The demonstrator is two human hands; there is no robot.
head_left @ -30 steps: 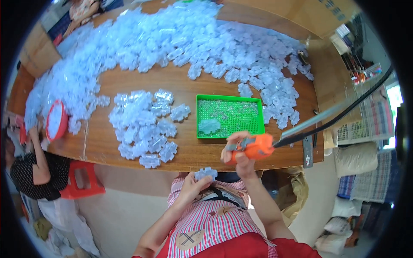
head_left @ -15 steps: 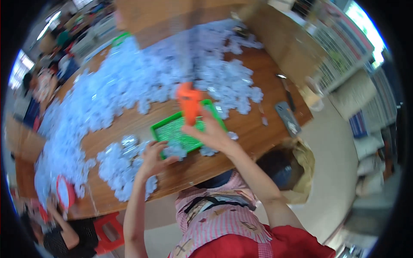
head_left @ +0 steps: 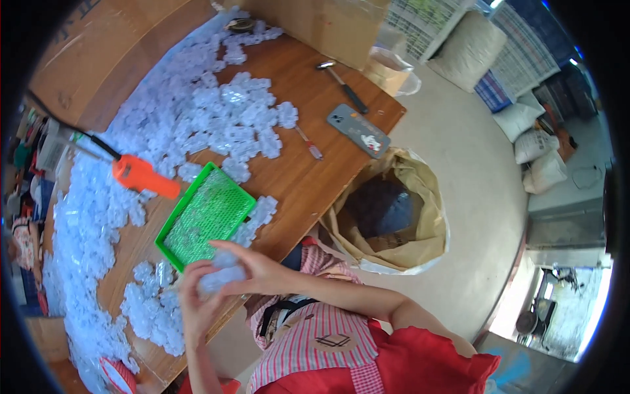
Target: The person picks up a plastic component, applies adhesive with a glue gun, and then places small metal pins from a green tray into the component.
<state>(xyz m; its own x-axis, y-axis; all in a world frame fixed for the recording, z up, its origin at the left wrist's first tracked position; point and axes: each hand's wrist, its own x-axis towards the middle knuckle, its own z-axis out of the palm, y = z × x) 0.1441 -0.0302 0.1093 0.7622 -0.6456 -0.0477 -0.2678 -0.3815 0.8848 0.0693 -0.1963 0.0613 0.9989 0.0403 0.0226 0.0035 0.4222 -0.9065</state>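
Between my two hands, just in front of the table edge, is a translucent, pale bluish plastic piece (head_left: 222, 274). My left hand (head_left: 195, 294) curls its fingers round one side, while my right hand (head_left: 262, 270) grips the other with thumb and fingers. Right beyond them lies a green tray (head_left: 172, 226) holding many tiny shiny bits, too small to name. An orange-handled tool (head_left: 146, 177), like an electric screwdriver, hangs from a black cord left of the tray, apart from both hands. A small pile of similar pieces (head_left: 151, 308) sits beside my left hand.
A large heap of translucent pieces (head_left: 164, 111) spreads over the wooden table (head_left: 289, 85). To the right lie a hammer (head_left: 344, 87), a phone (head_left: 357, 131) and a small red-handled tool (head_left: 310, 144). An open lined sack (head_left: 426, 223) stands on the floor by the table.
My right hand has let go of the orange tool and come down to my left hand; both now grip a plastic piece. The view has swung right.
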